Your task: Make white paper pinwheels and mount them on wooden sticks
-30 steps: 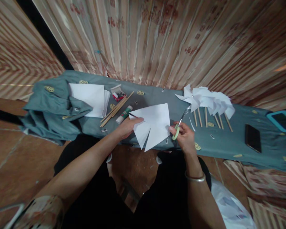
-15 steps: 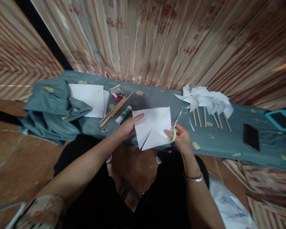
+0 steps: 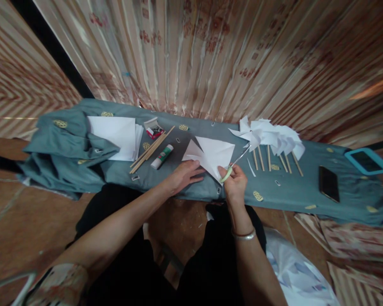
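Note:
A white paper square point(image 3: 218, 151) with a slit cut inward from its upper-left edge lies tilted over the cloth in front of me. My left hand point(image 3: 185, 175) is at its lower-left edge, thumb touching the paper, the other fingers stretched out and apart. In my right hand point(image 3: 235, 180) are scissors point(image 3: 227, 173) with pale green handles, blades pointing up and right, away from the slit. The right thumb also rests at the paper's near corner. Left of the paper lie a glue stick point(image 3: 162, 156) and several wooden sticks point(image 3: 151, 149).
A small red-and-white box point(image 3: 154, 128) of metal bits stands behind the sticks. Stacked white paper point(image 3: 115, 136) lies left, partly under folded cloth. Several paper pinwheels point(image 3: 268, 134) on sticks lie right, near a paper sliver point(image 3: 252, 167), a dark phone point(image 3: 328, 183) and a blue-framed tablet point(image 3: 367, 161).
The paper has turned, so its slit now faces up-left instead of toward me. My left hand has loosened its hold and extended its fingers. The scissors stay in my right hand.

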Motion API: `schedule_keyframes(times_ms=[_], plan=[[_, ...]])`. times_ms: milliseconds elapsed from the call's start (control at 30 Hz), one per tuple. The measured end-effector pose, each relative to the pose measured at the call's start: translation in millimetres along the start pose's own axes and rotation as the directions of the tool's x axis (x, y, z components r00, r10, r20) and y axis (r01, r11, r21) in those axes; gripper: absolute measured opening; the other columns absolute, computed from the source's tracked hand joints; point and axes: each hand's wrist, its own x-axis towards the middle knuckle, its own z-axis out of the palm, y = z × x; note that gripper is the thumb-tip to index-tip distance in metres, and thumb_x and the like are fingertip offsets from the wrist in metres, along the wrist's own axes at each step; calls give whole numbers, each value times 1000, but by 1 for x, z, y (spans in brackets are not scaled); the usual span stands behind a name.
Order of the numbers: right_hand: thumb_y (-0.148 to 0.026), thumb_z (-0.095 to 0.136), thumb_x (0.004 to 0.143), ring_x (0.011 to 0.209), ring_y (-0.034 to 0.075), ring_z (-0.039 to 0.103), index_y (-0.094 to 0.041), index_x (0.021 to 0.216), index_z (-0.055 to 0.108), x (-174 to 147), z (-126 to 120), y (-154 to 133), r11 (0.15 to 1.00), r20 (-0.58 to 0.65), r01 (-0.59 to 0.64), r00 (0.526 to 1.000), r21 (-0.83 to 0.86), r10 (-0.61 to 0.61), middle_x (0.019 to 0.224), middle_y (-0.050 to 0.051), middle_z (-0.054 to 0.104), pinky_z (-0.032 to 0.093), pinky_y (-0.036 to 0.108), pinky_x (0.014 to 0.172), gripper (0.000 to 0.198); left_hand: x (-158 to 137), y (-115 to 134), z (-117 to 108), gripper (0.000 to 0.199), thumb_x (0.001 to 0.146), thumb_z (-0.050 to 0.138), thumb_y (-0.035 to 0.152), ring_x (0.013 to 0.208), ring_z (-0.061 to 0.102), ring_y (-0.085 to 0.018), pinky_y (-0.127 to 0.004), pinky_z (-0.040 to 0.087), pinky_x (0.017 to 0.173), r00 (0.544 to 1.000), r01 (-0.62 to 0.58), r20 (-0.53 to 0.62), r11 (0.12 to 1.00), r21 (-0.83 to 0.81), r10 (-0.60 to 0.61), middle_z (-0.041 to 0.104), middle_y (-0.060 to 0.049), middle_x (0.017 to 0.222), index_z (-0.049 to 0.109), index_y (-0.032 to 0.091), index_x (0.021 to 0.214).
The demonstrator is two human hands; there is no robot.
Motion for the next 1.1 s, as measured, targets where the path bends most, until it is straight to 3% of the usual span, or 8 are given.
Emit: schedule_keyframes(times_ms=[267,500,800,967,1100], plan=[[-44,80,52,63,17,65,-21,89,57,-7,17,4,999,59,-33,998,11,32,68,-3,70,51,29,62,49,6,-8,14,47,51,90,39,95,68,-27,-43,52,92,977,-122,-168,991,53,129,75,-9,91,71,13,85],[-40,84,48,59,13,61,-20,81,58,-6,23,5,996,69,-66,996,62,62,66,-5,69,49,27,61,47,19,-17,4,36,53,83,20,84,68,-22,-38,53,88,874,-260,-369,946,194,316,75,-7,91,70,15,86],[-46,87,47,51,10,53,-20,78,60,-11,24,1,993,191,-113,976,18,107,57,-7,63,42,23,51,49,28,-10,-9,39,53,81,18,84,67,-22,-35,53,83,791,-306,-405,869,388,459,74,-8,95,70,15,90],[-45,90,45,53,11,55,-20,82,63,-16,23,2,988,225,-154,964,30,144,57,-7,64,42,23,52,52,30,-1,-11,33,53,81,21,74,66,-19,-31,54,71,804,-321,-377,869,377,460,74,-6,86,70,15,84],[-50,87,52,56,12,56,-20,86,66,-20,16,-1,990,318,-136,938,-27,138,63,-3,68,42,24,53,51,31,10,-12,33,50,82,23,65,61,-16,-28,50,64,797,-330,-380,866,375,469,70,-2,74,67,14,79]])
